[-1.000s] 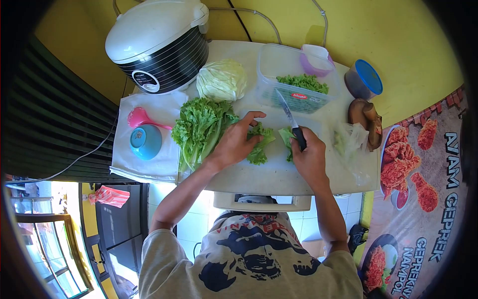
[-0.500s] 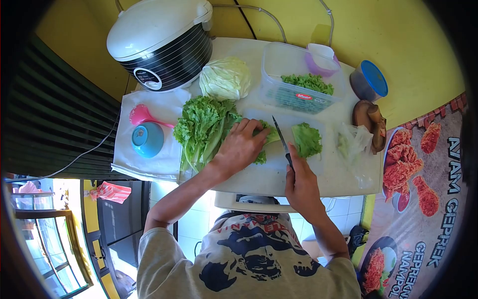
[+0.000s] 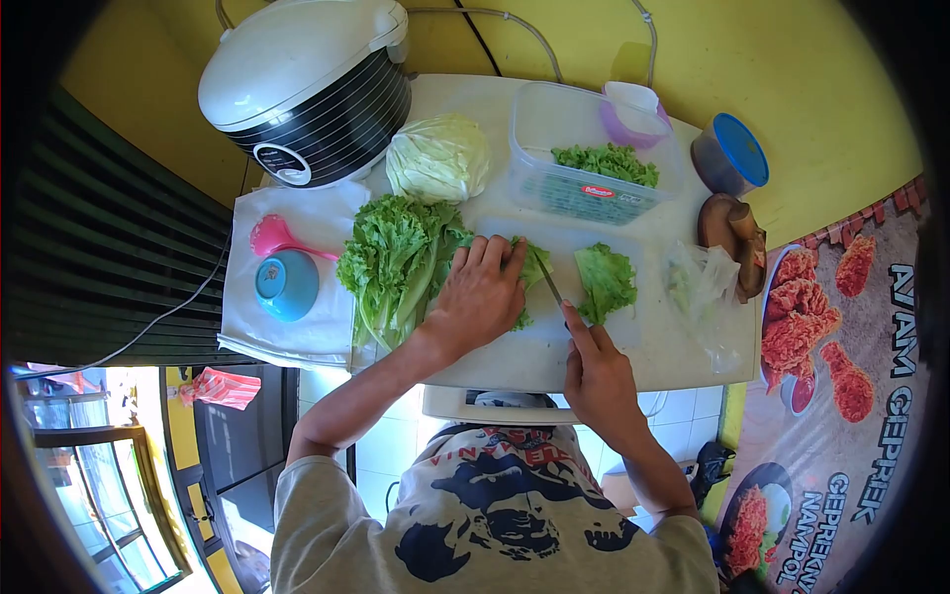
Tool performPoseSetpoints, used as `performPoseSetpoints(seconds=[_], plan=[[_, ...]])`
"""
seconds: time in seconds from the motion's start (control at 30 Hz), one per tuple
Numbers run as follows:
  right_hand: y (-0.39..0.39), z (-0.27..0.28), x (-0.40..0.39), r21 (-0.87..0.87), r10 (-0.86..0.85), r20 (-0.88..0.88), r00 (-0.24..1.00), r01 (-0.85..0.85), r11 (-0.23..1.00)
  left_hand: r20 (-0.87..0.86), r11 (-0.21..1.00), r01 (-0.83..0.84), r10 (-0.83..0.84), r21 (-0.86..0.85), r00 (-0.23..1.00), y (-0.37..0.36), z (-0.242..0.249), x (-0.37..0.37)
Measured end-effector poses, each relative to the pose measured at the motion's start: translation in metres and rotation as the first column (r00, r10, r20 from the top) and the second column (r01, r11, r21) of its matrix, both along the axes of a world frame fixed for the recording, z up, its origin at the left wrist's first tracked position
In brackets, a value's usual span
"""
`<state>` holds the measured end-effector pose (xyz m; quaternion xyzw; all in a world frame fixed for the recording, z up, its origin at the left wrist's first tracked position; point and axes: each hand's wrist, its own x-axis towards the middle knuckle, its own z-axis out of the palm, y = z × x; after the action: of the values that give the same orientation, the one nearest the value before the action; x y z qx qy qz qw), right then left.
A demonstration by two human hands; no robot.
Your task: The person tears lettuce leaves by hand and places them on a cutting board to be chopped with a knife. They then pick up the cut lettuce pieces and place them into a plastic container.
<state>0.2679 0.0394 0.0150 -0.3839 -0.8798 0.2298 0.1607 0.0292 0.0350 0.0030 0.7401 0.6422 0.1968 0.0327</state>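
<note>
My left hand (image 3: 480, 297) presses with bent fingers on a lettuce leaf (image 3: 535, 265) lying on the pale cutting board (image 3: 618, 238). My right hand (image 3: 599, 371) is closed around the handle of a knife (image 3: 548, 278), whose blade touches the right edge of that leaf, close to my left fingertips. A cut piece of lettuce (image 3: 606, 281) lies just right of the blade. Left of my left hand rests a big bunch of lettuce (image 3: 396, 252). Behind the board, a clear plastic container (image 3: 594, 186) holds shredded lettuce.
A cabbage (image 3: 438, 158) and a rice cooker (image 3: 307, 94) stand at the back left. On a white cloth are a blue bowl (image 3: 287, 284) and a pink ladle (image 3: 270, 236). At right are a plastic bag (image 3: 701, 287), brown object (image 3: 730, 238) and blue-lidded tub (image 3: 737, 150).
The knife has moved left, from the gap between the two lettuce pieces onto the leaf under my left hand. The whole view has shifted slightly.
</note>
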Motion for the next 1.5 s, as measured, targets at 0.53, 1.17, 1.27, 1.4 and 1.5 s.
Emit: performPoseSetpoints(seconds=[0.53, 1.17, 1.27, 1.4, 1.5], plan=[[0.015, -0.006, -0.015, 0.035, 0.033, 0.002, 0.999, -0.033, 0.999, 0.046, 0.994, -0.039, 0.034, 0.099, 0.998, -0.007, -0.006, 0.004], [-0.014, -0.002, 0.021, -0.008, 0.052, 0.058, 0.997, -0.052, 0.999, 0.018, 0.992, -0.060, 0.058, 0.113, 0.998, -0.007, -0.006, 0.007], [-0.018, 0.006, 0.026, -0.055, 0.035, 0.017, 0.999, -0.034, 0.998, 0.036, 0.993, -0.051, 0.048, 0.102, 0.998, -0.008, -0.004, 0.006], [-0.010, 0.008, 0.015, -0.051, -0.020, -0.087, 0.996, 0.015, 0.999, 0.087, 0.993, -0.057, 0.048, 0.107, 0.995, -0.010, -0.001, 0.004], [-0.004, 0.001, 0.009, -0.030, -0.027, -0.085, 0.996, 0.024, 0.999, 0.086, 0.992, -0.043, 0.033, 0.119, 0.996, -0.012, -0.003, 0.000]])
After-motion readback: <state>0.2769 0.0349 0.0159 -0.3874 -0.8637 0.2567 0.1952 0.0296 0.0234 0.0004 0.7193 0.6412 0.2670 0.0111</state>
